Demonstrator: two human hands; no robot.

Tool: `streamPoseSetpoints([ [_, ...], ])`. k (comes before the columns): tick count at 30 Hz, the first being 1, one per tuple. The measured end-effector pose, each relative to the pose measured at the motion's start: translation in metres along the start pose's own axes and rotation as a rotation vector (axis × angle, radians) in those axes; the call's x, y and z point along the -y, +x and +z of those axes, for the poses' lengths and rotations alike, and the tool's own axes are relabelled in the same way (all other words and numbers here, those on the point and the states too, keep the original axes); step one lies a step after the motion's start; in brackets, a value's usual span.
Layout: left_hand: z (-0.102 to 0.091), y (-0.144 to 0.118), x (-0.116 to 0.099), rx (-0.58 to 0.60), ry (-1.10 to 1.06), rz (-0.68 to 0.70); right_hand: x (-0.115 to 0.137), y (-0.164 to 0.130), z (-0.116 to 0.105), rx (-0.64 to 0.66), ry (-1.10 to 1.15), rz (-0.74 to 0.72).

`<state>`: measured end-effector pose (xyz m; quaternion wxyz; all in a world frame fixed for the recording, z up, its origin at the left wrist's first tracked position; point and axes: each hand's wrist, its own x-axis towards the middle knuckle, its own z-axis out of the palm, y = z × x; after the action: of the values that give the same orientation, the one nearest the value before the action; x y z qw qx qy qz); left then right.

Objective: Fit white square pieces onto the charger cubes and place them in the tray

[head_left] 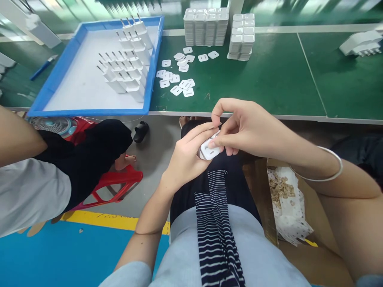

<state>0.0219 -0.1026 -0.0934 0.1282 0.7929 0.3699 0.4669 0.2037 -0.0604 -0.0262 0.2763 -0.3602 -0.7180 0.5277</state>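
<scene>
My left hand [187, 157] cups a small white charger body [208, 150] over my lap, below the table's front edge. My right hand [242, 127] is on top of it, thumb and fingertips pinching its upper face. The charger is mostly covered by both hands, so only one white corner with a slot shows. A silver bangle [330, 165] sits on my right wrist.
A blue tray [54, 85] on the green table [269, 75] holds several white chargers [127, 67] with prongs up. Loose white cover plates [179, 75] lie beside it, with stacked white parts [206, 26] behind. A cardboard box [287, 203] stands at my right; another person sits at left.
</scene>
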Motion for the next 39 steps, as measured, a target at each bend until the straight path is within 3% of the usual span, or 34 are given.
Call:
streamPoseSetpoints([
  [17,0.006,-0.002,0.002,0.029,-0.079,-0.036,-0.006,0.000,-0.001,0.057,0.041,0.088],
  [23,0.011,-0.001,0.007,-0.030,-0.291,-0.053,-0.007,-0.003,-0.010,0.137,0.268,0.099],
  [27,0.011,0.002,0.009,-0.059,-0.412,-0.019,0.002,-0.014,-0.010,0.061,0.275,0.034],
  [33,0.005,0.003,0.003,-0.041,-0.402,-0.047,0.011,-0.034,0.001,-0.088,-0.031,-0.153],
  [39,0.002,0.004,0.001,0.007,-0.409,-0.054,0.007,-0.046,0.007,0.004,-0.506,-0.225],
])
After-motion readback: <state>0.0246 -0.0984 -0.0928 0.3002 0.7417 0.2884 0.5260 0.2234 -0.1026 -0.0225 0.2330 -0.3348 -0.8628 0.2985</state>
